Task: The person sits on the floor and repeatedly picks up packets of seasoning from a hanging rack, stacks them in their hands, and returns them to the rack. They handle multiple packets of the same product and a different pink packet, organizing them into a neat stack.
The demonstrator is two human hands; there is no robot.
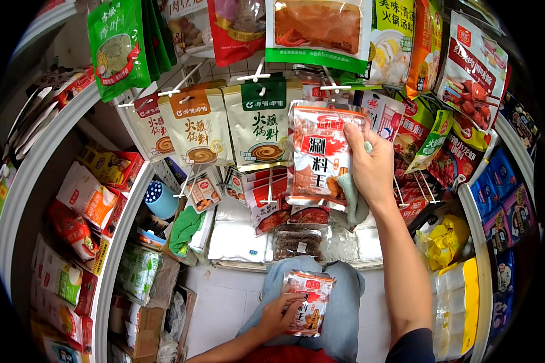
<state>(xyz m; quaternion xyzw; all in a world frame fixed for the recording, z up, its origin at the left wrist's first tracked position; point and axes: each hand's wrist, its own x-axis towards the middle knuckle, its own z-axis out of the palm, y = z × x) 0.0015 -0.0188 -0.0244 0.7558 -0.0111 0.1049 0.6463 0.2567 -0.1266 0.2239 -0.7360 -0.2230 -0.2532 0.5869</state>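
My right hand (pixel 373 168) grips a red, white and clear seasoning pouch (pixel 320 154), its thumb across the pouch's upper right front. A grey-green cloth (pixel 355 199) is bunched in the same hand and hangs down along the pouch's right edge. This pouch is upright in front of the hooks; whether it hangs on one cannot be told. Over my lap, my left hand (pixel 281 313) holds a second pouch (pixel 312 308) of the same design, with its fingers lying over the front. My legs in light blue jeans (pixel 345 290) are bent beneath it.
White display hooks (pixel 254 77) jut out, carrying beige dipping-sauce pouches (pixel 195 131) and green spice pouches (pixel 118 50). Curved shelf edges (pixel 131 195) flank me, with boxed goods at left. White packs (pixel 238 240) lie on the bottom shelf. A green cloth (pixel 186 229) drapes over a box.
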